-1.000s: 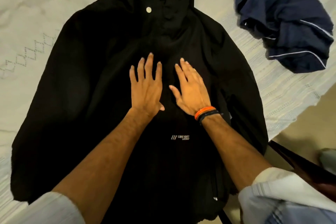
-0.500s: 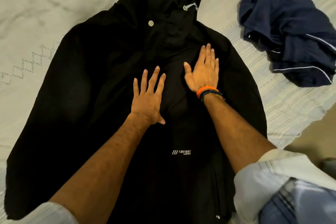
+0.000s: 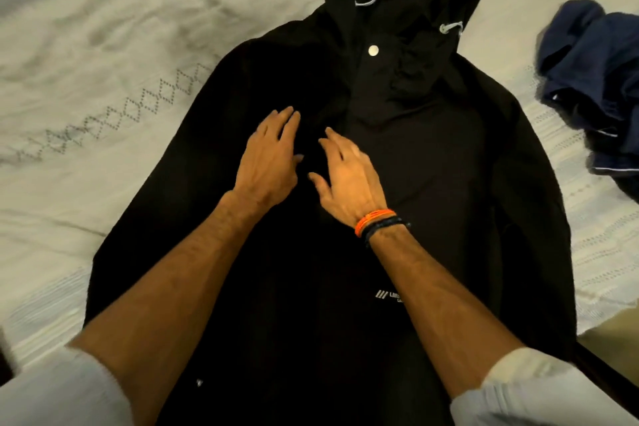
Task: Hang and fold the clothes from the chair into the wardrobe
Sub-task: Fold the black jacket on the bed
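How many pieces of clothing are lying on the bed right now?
2. A black jacket is spread flat in the middle, under both hands, and a crumpled navy garment lies at the right edge, partly cut off. Others may be outside the view.

- The jacket point(image 3: 432, 183) lies flat on the bed point(image 3: 103, 45), mid-frame.
- Both hands rest on the jacket, left hand point(image 3: 268, 159) beside right hand point(image 3: 349, 180).
- A crumpled garment point(image 3: 594, 79) lies at the right edge of the frame.
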### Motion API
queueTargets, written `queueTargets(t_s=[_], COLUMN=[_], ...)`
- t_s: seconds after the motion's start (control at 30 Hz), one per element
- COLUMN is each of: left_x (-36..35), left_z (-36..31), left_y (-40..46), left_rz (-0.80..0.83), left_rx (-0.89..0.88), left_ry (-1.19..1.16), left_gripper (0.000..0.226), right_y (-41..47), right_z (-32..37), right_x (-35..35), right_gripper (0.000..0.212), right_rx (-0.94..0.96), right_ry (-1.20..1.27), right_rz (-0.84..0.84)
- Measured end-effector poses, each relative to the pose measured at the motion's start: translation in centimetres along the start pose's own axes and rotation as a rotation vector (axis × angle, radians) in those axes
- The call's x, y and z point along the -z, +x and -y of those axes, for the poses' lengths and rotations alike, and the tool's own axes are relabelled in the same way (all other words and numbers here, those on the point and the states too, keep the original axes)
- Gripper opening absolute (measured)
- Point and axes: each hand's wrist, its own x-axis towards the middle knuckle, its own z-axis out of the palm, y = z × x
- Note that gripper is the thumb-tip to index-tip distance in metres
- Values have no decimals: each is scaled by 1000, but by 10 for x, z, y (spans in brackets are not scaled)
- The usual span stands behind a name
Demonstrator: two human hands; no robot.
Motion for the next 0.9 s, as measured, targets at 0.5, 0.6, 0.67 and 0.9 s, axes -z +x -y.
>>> queueTargets(t_s=[0.5,0.6,0.67,0.9], left_x=[17,10,-1,-33], left_z=[41,15,4,17], left_y=[41,12,-25,-111], left_rz=[274,128,46,229], left_rx=[139,109,89,88], left_ry=[246,270,167,65], left_gripper=[169,140,112,91], right_y=[3,-14,-34,-92], right_z=[3,9,13,20], right_x=[-14,-15,-19,-30], right_gripper=[114,90,72,81], right_rx=[-106,-60,-56,-109], right_ry=[-135,-124,-90,-83], right_rz=[107,-48,-176,121])
